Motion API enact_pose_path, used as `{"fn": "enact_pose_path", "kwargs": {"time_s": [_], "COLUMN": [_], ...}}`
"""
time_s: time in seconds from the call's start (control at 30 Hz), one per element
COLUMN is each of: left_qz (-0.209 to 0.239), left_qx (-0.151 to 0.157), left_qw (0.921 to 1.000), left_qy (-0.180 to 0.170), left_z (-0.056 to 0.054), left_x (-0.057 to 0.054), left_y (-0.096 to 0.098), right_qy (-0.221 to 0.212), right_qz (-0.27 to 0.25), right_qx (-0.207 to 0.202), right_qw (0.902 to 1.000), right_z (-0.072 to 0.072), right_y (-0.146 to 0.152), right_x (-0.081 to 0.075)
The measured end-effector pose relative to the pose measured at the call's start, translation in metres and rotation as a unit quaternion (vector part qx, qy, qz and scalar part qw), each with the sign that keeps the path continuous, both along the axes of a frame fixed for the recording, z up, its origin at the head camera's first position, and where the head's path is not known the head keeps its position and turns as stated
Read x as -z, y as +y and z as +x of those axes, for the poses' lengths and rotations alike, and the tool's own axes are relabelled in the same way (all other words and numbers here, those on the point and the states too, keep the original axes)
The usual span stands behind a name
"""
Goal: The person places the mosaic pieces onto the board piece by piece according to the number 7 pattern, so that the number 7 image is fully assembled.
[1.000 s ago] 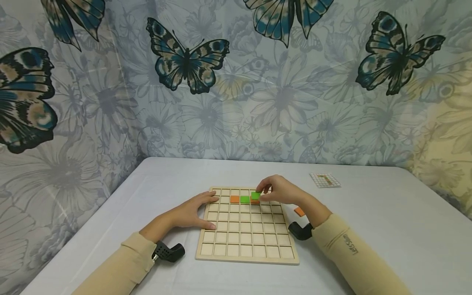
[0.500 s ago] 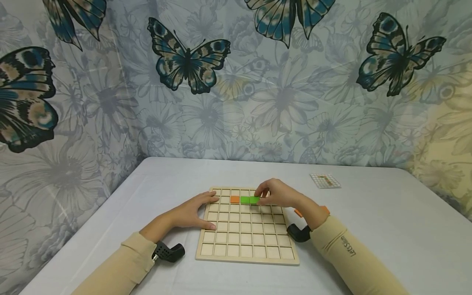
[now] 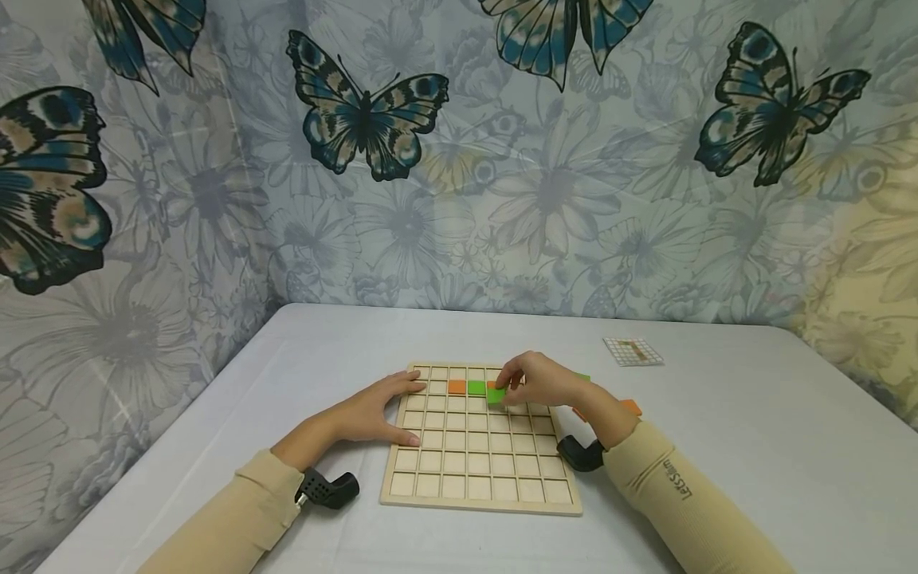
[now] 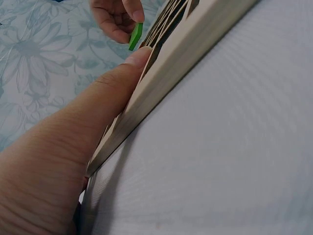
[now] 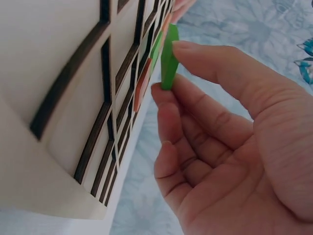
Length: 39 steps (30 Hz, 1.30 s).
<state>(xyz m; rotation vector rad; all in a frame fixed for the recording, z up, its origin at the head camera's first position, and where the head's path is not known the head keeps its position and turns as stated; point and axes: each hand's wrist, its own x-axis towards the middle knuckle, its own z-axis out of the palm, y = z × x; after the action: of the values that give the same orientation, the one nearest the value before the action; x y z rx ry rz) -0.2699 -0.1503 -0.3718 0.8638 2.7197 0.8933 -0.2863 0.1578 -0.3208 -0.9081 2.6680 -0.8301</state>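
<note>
My right hand [image 3: 541, 379] pinches a green square tile [image 5: 169, 58] between thumb and fingertips, apart from the wooden grid board [image 3: 488, 465]. In the right wrist view, the tile is tilted beside the board's face. Three tiles are set in one row of the board: an orange tile [image 3: 457, 387], a green tile [image 3: 476, 387] and another orange tile [image 5: 142, 85], mostly hidden by the held tile in the head view. At the board's left edge rests my left hand [image 3: 373, 410], its thumb and fingers spread; the left wrist view shows its thumb [image 4: 115, 83] against the frame.
Orange tiles [image 3: 631, 406] and the edge of a green tile [image 3: 584, 376] lie right of the board, partly behind my right forearm. A small printed grid card [image 3: 634, 351] lies farther back on the white-covered table [image 3: 753, 422]. Butterfly-patterned cloth [image 3: 459, 207] hangs behind.
The held green tile has come down toward the row, then shifted slightly nearer to me. My right hand has lowered slightly; loose tiles by its forearm now show. My left hand stays put.
</note>
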Motion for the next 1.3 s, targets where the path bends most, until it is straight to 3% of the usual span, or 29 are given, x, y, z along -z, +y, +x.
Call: {"fn": "enact_pose_path", "kwargs": {"time_s": [1.0,1.3], "left_qz": [-0.001,-0.001], "left_qx": [0.000,0.006], "left_qw": [1.0000,1.0000], "left_qy": [-0.004,0.001], "left_z": [-0.001,0.000], "left_x": [0.000,0.000], "left_y": [0.000,0.000], "right_qy": [-0.002,0.015], "right_qz": [0.025,0.029], "right_qx": [0.004,-0.007], "right_qw": [0.9997,0.9994], "right_z": [0.002,0.003], "right_y": [-0.002,0.008], "right_x": [0.003,-0.006]}}
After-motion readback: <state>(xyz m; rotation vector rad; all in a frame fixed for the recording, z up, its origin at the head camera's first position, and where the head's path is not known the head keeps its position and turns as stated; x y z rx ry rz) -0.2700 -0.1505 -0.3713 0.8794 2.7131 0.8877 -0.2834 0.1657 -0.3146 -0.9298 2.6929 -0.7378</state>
